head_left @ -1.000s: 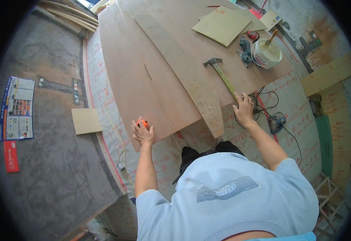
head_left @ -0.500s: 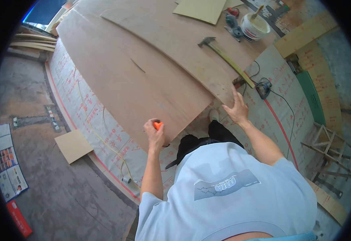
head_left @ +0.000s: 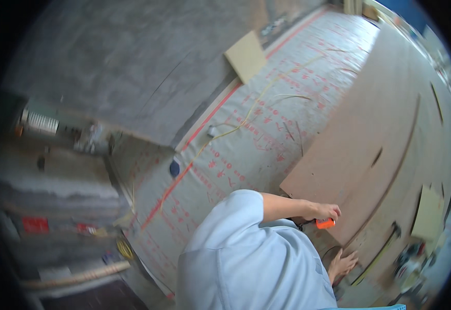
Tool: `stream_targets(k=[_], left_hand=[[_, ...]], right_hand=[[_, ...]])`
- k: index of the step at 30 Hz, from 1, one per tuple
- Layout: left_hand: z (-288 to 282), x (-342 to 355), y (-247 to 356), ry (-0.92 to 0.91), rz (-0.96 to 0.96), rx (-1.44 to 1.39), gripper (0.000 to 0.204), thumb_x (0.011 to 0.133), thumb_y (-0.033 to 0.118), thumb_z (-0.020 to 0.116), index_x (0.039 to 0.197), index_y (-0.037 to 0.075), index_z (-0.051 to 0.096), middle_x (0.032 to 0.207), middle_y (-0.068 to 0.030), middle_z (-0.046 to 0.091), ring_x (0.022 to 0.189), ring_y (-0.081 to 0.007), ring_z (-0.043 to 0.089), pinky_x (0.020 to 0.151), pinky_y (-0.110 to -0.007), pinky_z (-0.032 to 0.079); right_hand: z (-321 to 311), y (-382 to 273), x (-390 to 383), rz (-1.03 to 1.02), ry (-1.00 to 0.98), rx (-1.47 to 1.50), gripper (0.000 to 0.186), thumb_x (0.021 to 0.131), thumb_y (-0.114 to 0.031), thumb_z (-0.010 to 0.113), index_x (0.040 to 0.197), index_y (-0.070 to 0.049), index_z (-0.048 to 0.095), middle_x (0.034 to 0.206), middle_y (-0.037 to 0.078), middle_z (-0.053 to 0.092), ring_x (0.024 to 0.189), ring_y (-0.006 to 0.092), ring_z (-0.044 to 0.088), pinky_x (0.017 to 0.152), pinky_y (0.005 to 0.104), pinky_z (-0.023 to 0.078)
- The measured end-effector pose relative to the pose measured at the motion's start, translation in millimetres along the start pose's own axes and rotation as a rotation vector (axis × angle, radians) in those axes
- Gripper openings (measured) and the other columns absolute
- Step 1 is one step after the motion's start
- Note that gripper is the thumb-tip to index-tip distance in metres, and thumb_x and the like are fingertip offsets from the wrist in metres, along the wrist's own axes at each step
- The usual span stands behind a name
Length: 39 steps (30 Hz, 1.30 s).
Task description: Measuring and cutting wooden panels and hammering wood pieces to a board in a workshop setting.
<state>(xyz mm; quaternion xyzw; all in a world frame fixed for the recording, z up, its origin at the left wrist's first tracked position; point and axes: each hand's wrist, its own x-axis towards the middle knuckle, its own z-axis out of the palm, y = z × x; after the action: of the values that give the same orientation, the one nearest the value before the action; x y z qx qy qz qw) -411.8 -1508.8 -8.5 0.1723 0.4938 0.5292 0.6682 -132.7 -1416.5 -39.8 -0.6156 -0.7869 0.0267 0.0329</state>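
Observation:
My left hand (head_left: 327, 211) is closed round a small orange tape measure (head_left: 325, 222) at the near edge of a large pale plywood sheet (head_left: 344, 170). Below it, my right hand (head_left: 345, 261) rests with fingers apart at the end of a long narrow board (head_left: 368, 230) lying on the sheet. A claw hammer (head_left: 376, 253) with a yellowish handle lies just to the right of my right hand. Farther right are a white bucket (head_left: 408, 271) and a pale square panel (head_left: 425, 211).
Printed floor covering (head_left: 225, 170) with red markings runs left of the plywood, crossed by a yellow cord (head_left: 225, 133). A grey concrete area (head_left: 127, 62) with a loose square board (head_left: 245, 56) fills the upper left. Lumber and debris (head_left: 75, 279) lie at the lower left.
My head has swung far to the left, bringing the lower-left area into view and shifting the plywood rightward. My left hand has closed on the orange tape measure since the oldest frame.

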Motion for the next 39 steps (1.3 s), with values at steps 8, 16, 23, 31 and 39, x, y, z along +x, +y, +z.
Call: stream_targets(k=[8,16,23,31,39], left_hand=[[40,-8,10,0.147,0.091,0.531,0.065,0.084,0.035,0.059,0.137,0.001,0.043,0.117,-0.0223,0.063,0.111,-0.0342,0.061,0.091,-0.044,0.049],[36,-92,20,0.476,0.014,0.693,0.071,0.081,0.04,0.062,0.137,0.001,0.042,0.116,-0.0266,0.063,0.113,-0.0406,0.059,0.095,-0.047,0.048],[21,-100,32,0.243,0.008,1.007,0.055,0.095,0.048,0.047,0.129,0.004,0.055,0.139,-0.0183,0.051,0.124,-0.0376,0.052,0.099,-0.046,0.046],[63,58,44,-0.238,-0.47,1.313,0.035,0.093,0.031,0.051,0.095,0.0,0.067,0.079,-0.0141,0.066,0.073,-0.0261,0.061,0.071,-0.039,0.048],[34,112,98,-0.401,-0.764,1.168,0.031,0.094,0.026,0.059,0.092,-0.003,0.069,0.073,-0.0074,0.064,0.065,-0.0151,0.058,0.065,-0.033,0.05]], right_hand=[[-50,-86,47,-0.24,-1.078,1.12,0.029,0.102,-0.029,0.054,0.103,0.0,0.059,0.089,0.003,0.059,0.077,0.0082,0.051,0.068,0.0229,0.043],[-54,-161,59,-0.576,-1.458,0.892,0.021,0.092,-0.025,0.066,0.087,-0.007,0.059,0.074,-0.002,0.056,0.061,0.0056,0.047,0.053,0.0222,0.037],[-62,-148,54,-0.417,-1.282,0.798,0.015,0.09,-0.022,0.068,0.087,-0.009,0.06,0.068,-0.003,0.054,0.056,0.0045,0.047,0.047,0.021,0.035],[-51,131,189,0.595,-0.767,1.298,0.013,0.091,-0.014,0.065,0.084,-0.008,0.056,0.066,-0.003,0.049,0.05,0.0054,0.041,0.042,0.0225,0.031],[-37,177,138,0.274,-0.171,0.744,0.071,0.088,-0.037,0.071,0.143,-0.005,0.038,0.129,0.019,0.049,0.118,0.031,0.048,0.099,0.0423,0.042]])
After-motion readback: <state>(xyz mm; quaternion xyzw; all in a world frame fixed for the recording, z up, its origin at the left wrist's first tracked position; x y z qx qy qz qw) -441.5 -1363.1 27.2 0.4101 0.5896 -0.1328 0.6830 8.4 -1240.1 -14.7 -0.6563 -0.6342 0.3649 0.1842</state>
